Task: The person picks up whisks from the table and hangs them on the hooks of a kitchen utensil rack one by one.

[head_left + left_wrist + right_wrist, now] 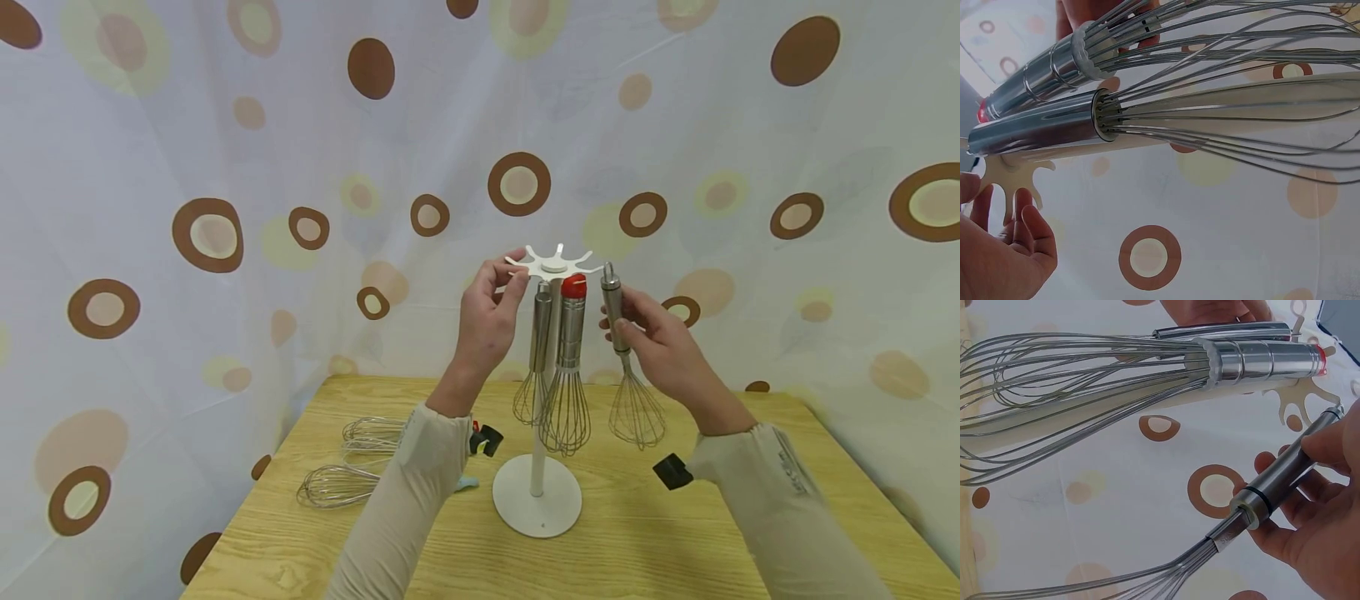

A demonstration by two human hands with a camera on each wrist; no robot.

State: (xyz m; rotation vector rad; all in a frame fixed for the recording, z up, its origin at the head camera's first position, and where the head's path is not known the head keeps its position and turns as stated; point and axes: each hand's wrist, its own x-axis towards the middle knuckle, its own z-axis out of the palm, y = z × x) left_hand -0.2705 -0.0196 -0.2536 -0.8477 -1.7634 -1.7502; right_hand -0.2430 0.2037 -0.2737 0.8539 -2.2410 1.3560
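A white rack stands upright, with a ring of hooked arms at its top. My left hand pinches the left side of those arms between thumb and fingers. Two whisks hang from the rack: a steel-handled whisk and a larger whisk with a red end. My right hand grips another steel-handled whisk round its handle, wires downward. This whisk's hanging loop is right at the tip of a right-hand arm. In the right wrist view, the held whisk tilts away from the hanging ones.
Several more whisks lie on the wooden table at the left, partly hidden behind my left sleeve. One has a light blue handle end. A patterned curtain surrounds the table. Black straps hang near both cuffs.
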